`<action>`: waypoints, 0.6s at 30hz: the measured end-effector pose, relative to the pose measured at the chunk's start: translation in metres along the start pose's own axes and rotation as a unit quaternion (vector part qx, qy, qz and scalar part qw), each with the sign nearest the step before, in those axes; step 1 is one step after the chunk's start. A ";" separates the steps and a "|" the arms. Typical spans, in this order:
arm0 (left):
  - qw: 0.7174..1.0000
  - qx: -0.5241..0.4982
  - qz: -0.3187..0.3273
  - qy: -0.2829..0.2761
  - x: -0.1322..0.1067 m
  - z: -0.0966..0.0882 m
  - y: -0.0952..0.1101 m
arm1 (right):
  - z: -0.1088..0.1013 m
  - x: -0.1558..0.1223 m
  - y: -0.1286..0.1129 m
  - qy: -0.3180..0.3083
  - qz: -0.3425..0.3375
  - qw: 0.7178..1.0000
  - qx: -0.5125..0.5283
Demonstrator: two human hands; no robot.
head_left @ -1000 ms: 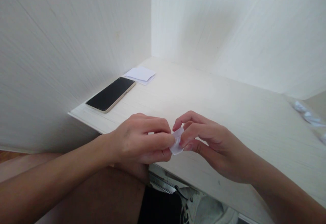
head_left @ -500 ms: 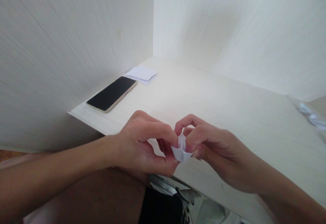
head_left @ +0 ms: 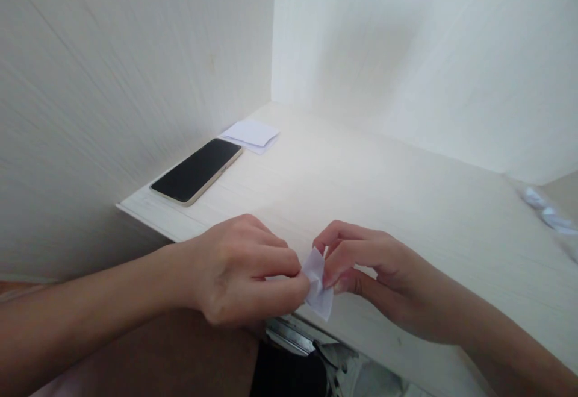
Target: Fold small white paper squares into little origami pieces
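A small folded piece of white paper (head_left: 318, 291) is pinched between both my hands just above the near edge of the pale desk (head_left: 406, 204). My left hand (head_left: 246, 270) grips its left side, fingers curled tight. My right hand (head_left: 368, 270) pinches its right side between thumb and forefinger. Part of the paper is hidden behind my fingers.
A black phone (head_left: 196, 170) lies face up near the desk's left edge. A folded white sheet (head_left: 251, 134) rests behind it by the wall. Crumpled white paper bits (head_left: 548, 216) lie at the far right. Walls close the desk at left and back. My knees are below.
Both hands have dropped slightly lower and nearer the desk's edge. The paper now hangs further down between my fingers, and my left fingers have closed tighter on it.
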State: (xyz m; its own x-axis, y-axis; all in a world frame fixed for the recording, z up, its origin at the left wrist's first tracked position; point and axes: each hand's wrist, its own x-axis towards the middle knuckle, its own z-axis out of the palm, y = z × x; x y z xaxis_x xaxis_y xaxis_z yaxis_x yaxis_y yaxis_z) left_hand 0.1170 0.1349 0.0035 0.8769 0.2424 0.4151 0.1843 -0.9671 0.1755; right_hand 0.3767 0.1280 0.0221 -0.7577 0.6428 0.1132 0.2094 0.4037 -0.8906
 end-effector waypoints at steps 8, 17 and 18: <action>0.981 0.189 -0.011 0.039 0.011 0.009 -0.006 | 0.016 -0.011 -0.008 0.179 0.054 0.982 -0.022; 0.978 0.156 -0.025 0.138 0.017 0.015 0.019 | 0.044 -0.051 0.003 0.327 0.039 0.939 -0.103; 0.978 0.137 -0.031 0.154 0.010 0.013 0.020 | 0.039 -0.061 0.000 0.322 0.046 0.943 -0.067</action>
State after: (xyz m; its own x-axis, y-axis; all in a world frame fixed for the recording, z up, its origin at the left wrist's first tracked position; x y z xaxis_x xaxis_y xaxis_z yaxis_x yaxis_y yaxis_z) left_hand 0.1356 0.1169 -0.0002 0.6934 0.2715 0.6675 0.3810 -0.9243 -0.0199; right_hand 0.3992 0.0632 -0.0024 -0.2085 0.9242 0.3199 0.3654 0.3771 -0.8511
